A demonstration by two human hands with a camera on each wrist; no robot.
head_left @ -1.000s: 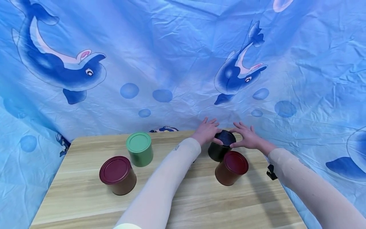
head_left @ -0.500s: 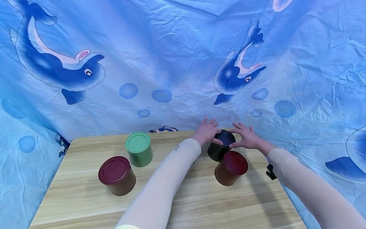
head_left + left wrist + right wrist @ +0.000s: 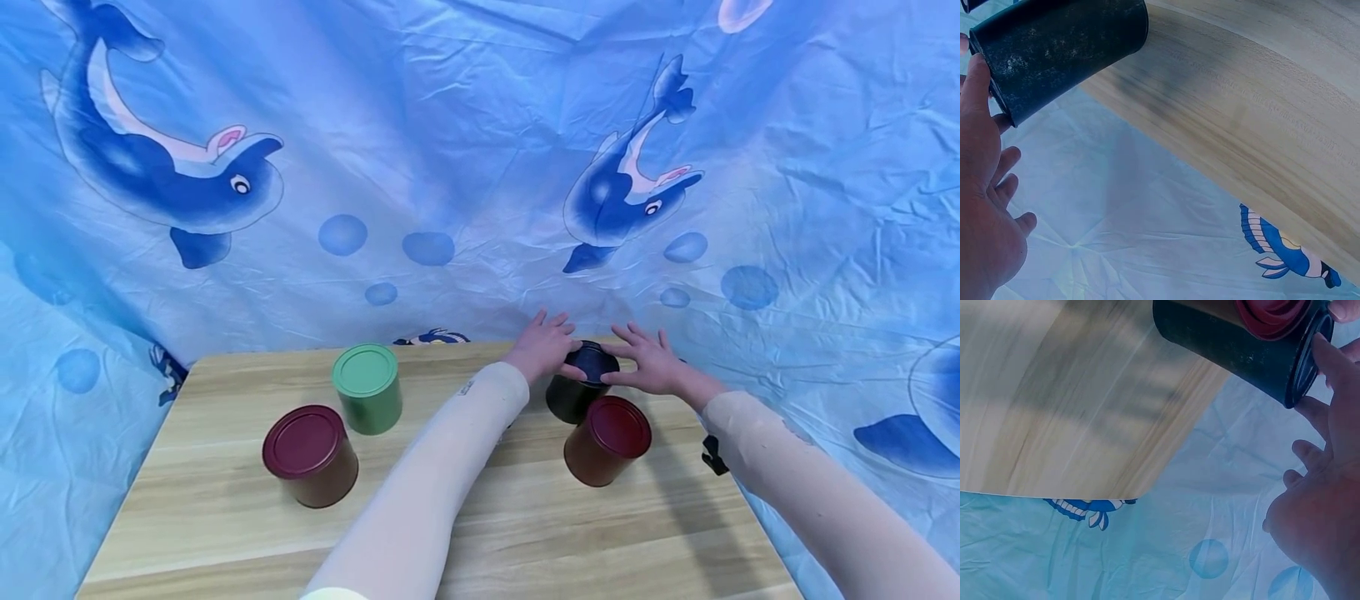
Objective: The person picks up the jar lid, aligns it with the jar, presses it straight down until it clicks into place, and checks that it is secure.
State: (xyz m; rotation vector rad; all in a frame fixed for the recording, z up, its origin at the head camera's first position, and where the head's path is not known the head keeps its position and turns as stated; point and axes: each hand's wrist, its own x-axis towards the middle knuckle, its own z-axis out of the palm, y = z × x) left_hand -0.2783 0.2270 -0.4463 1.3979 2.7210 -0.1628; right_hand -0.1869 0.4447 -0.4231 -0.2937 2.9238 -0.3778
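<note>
A black can (image 3: 573, 398) with a dark lid stands near the far right of the wooden table (image 3: 525, 517). My left hand (image 3: 542, 346) is at the lid's left side and my right hand (image 3: 651, 360) at its right, thumbs on the rim, fingers stretched out past it. In the left wrist view a finger lies along the black can's (image 3: 1060, 56) rim while the rest of the left hand (image 3: 985, 206) stays spread. In the right wrist view the right hand (image 3: 1322, 512) touches the rim of the black can (image 3: 1229, 340) with straight fingers.
A dark red can (image 3: 606, 440) stands just in front of the black one, almost touching it. Another dark red can (image 3: 310, 456) and a green can (image 3: 367, 400) stand on the table's left half. A blue dolphin-print cloth (image 3: 450, 167) hangs close behind and around the table.
</note>
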